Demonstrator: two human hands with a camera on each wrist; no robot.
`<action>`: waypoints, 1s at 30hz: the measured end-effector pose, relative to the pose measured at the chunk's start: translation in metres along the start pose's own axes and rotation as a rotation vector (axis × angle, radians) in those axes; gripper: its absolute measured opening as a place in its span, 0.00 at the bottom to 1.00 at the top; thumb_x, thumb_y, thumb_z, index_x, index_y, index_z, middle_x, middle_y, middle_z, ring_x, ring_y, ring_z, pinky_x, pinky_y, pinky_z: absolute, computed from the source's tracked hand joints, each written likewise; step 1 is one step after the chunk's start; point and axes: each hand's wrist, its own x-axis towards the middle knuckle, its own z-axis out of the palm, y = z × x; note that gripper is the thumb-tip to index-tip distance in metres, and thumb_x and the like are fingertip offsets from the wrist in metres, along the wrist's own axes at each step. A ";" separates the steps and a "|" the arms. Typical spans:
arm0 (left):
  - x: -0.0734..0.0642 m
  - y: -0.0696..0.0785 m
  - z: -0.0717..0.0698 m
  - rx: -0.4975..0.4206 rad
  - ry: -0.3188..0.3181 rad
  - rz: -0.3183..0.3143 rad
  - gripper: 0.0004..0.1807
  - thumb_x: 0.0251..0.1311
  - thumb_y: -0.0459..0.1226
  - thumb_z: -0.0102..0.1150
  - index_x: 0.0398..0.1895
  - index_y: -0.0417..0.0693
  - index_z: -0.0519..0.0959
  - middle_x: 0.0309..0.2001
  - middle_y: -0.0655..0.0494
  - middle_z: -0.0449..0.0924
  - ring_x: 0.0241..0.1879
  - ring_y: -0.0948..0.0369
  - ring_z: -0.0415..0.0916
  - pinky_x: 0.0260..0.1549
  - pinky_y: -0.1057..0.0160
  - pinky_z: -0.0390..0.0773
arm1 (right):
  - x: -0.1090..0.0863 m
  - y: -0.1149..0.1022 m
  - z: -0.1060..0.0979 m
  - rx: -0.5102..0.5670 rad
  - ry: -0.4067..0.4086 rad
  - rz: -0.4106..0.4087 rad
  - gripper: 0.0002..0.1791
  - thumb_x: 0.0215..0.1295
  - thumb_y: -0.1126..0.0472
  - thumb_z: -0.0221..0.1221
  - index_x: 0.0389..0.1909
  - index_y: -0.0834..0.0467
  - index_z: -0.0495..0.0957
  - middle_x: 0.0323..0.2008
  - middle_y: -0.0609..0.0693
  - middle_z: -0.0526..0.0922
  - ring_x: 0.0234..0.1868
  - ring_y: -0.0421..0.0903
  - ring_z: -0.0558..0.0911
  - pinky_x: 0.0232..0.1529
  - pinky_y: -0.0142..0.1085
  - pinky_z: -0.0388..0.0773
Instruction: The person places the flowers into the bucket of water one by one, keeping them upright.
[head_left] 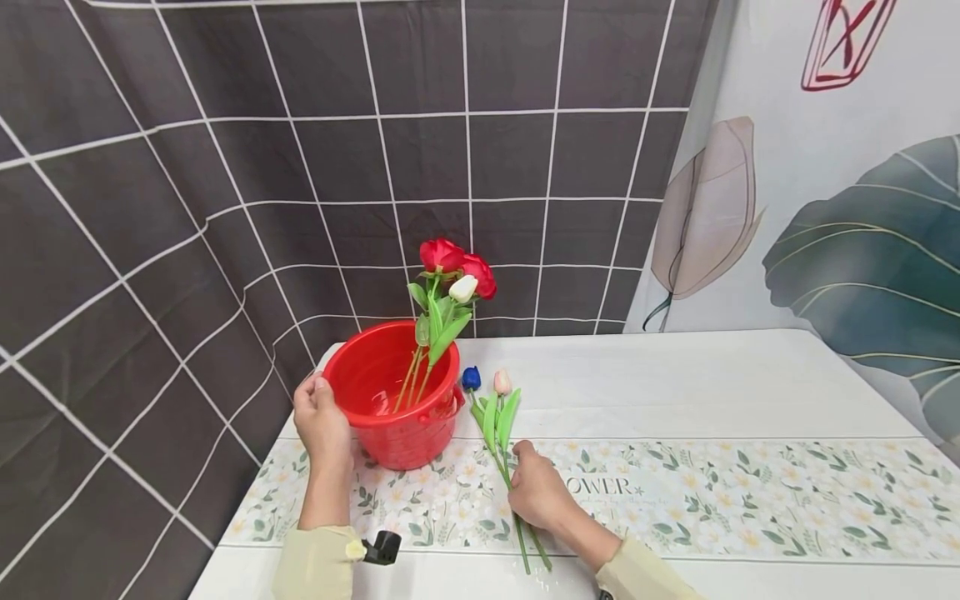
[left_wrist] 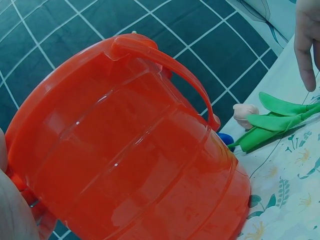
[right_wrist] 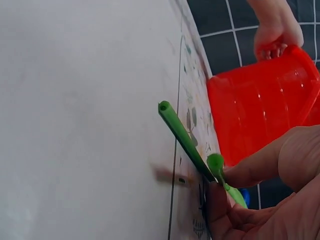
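My left hand [head_left: 324, 421] grips the left rim of a red plastic bucket [head_left: 405, 442], thumb at the edge. Inside the bucket, two red flowers [head_left: 441, 255] and a white tulip [head_left: 463, 288] lean to the right, their heads above the rim. Beside the bucket, a blue tulip [head_left: 471, 378] and a pale pink tulip [head_left: 502, 382] lie on the table with their stems crossing. My right hand [head_left: 542, 492] pinches at these green stems [right_wrist: 182, 140] between thumb and fingers. Which of the two stems it holds, I cannot tell.
The white table [head_left: 660, 379] carries a floral printed band [head_left: 720, 492]. A dark cloth [head_left: 510, 158] with a white grid hangs behind and to the left. At the back right hangs a pale cloth [head_left: 780, 208] with large printed leaves.
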 end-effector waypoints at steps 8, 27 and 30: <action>0.001 -0.001 0.000 0.000 0.003 0.004 0.23 0.75 0.43 0.37 0.67 0.42 0.62 0.64 0.45 0.67 0.62 0.52 0.66 0.63 0.54 0.67 | 0.000 0.002 -0.005 0.090 -0.010 0.023 0.30 0.47 0.79 0.57 0.56 0.76 0.65 0.23 0.52 0.76 0.17 0.41 0.74 0.12 0.31 0.71; 0.001 -0.002 -0.001 0.000 -0.005 0.000 0.24 0.75 0.45 0.36 0.68 0.43 0.61 0.66 0.46 0.66 0.63 0.51 0.65 0.64 0.54 0.66 | 0.004 0.010 -0.019 0.429 -0.129 0.090 0.14 0.52 0.79 0.58 0.42 0.71 0.74 0.21 0.49 0.74 0.17 0.40 0.68 0.18 0.30 0.67; 0.001 -0.002 0.000 -0.004 -0.003 -0.003 0.24 0.75 0.44 0.37 0.68 0.43 0.62 0.66 0.46 0.66 0.63 0.52 0.65 0.64 0.54 0.66 | 0.005 0.010 -0.022 0.486 -0.161 0.107 0.15 0.53 0.79 0.58 0.44 0.72 0.73 0.23 0.50 0.75 0.19 0.40 0.70 0.19 0.30 0.68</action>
